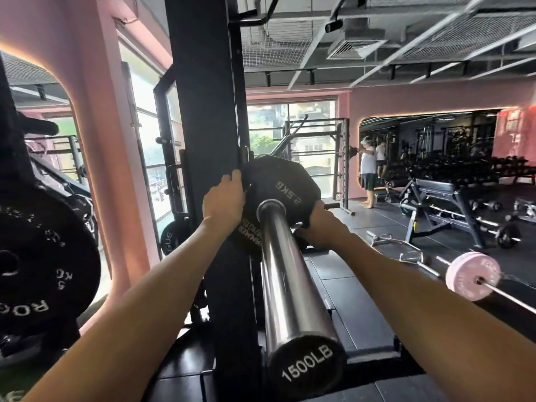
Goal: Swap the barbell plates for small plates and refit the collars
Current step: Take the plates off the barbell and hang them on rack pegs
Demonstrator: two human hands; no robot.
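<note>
On the barbell sleeve [287, 274], both outstretched hands' grips clasp the small plate [282, 184]: left hand [223, 198], right hand [317, 224].

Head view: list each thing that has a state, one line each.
Black 2.5 kg plate: on the sleeve, far in, no collar visible.
Chrome barbell sleeve: near length bare.
Left hand: grips plate's left edge.
Right hand: holds plate's lower right edge.
Pink-plated barbell: lying on floor.

At the near left a large black plate [43, 256] marked 5 KG hangs beside a pink wall [87, 82]. On the dark floor [362, 300] at the right lies a bar with a pink plate [472, 275], and near it a curved chrome handle [406, 250]. Farther right stands a black bench [441, 190]. Far away, a person [368, 172] stands before a mirror [435, 140].
</note>
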